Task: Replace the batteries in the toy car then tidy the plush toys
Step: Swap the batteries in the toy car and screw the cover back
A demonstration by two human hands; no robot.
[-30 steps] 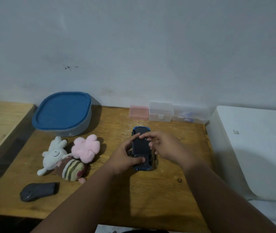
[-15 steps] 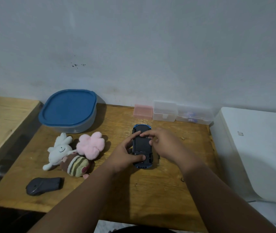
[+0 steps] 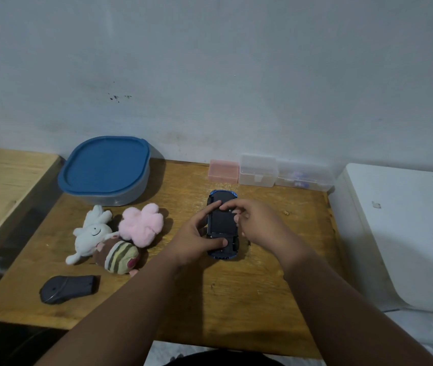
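A blue toy car [image 3: 222, 223] lies upside down on the wooden table [image 3: 236, 299], its black underside facing up. My left hand [image 3: 196, 240] grips it from the left, forefinger near the front and thumb on the rear. My right hand [image 3: 256, 223] rests over the car's right side with fingertips on the black underside panel. Three plush toys lie left of the car: a white one [image 3: 90, 233], a pink one [image 3: 141, 224] and a brown striped one [image 3: 117, 257].
A grey tub with a blue lid [image 3: 104, 169] stands at the back left. Small plastic boxes, one pink [image 3: 223, 171] and two clear [image 3: 257, 173], line the wall. A dark flat object [image 3: 66, 288] lies front left. A white appliance [image 3: 405, 228] borders the table's right.
The camera has shifted slightly, so everything sits a little more to the right. Both hands stay on the upturned car, with the fingers barely moved.
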